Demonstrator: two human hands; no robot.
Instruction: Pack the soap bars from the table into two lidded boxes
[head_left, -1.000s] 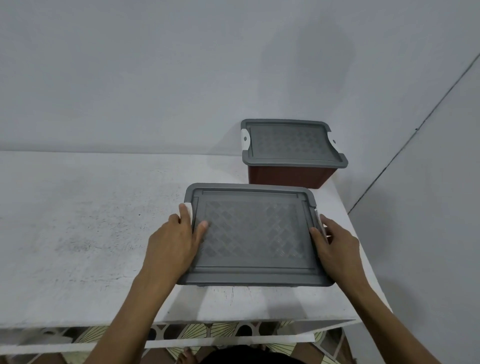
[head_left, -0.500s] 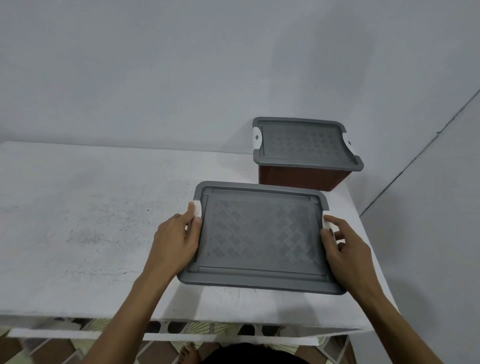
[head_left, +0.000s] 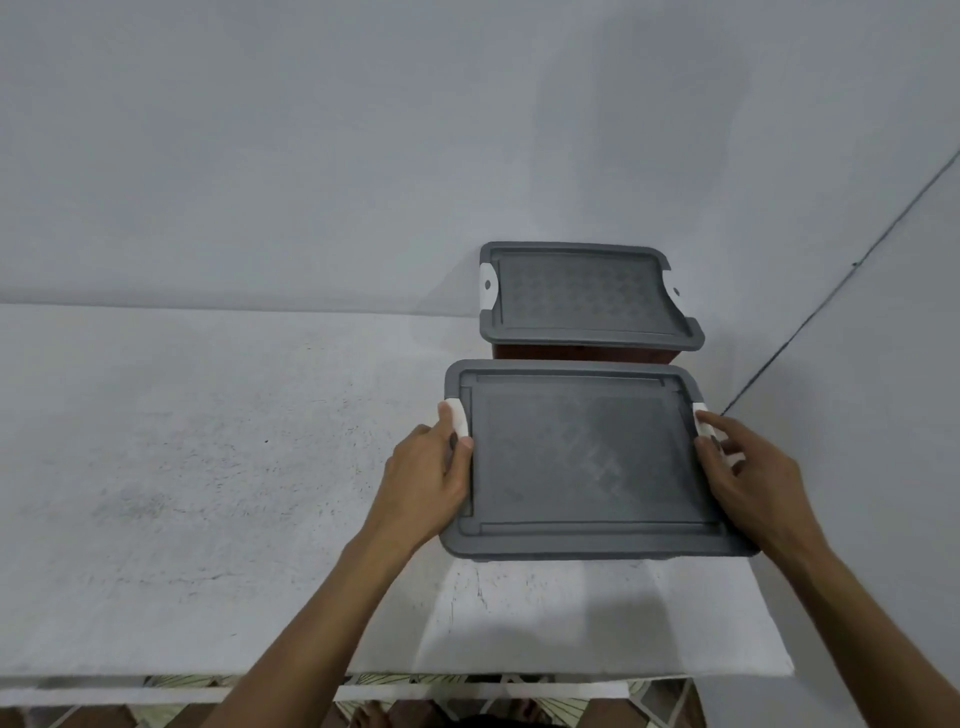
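Observation:
Two boxes with grey patterned lids stand at the right end of the white table (head_left: 208, 467). The near box (head_left: 582, 457) shows only its lid; the far box (head_left: 582, 301) shows a brown wall under its lid and white clips at both sides. My left hand (head_left: 431, 478) grips the near box's left side, thumb on the white clip. On the right side my right hand (head_left: 743, 473) holds the other white clip with its fingertips. No soap bars are visible; the lids hide the insides.
A pale wall rises right behind the table, and a second wall (head_left: 857, 415) runs close along the table's right edge. The table's front edge is near me, with patterned floor (head_left: 467, 701) below it.
The near box has moved away from me and to the right, close up against the far box. My thumbs have shifted from the lid top onto the white side clips.

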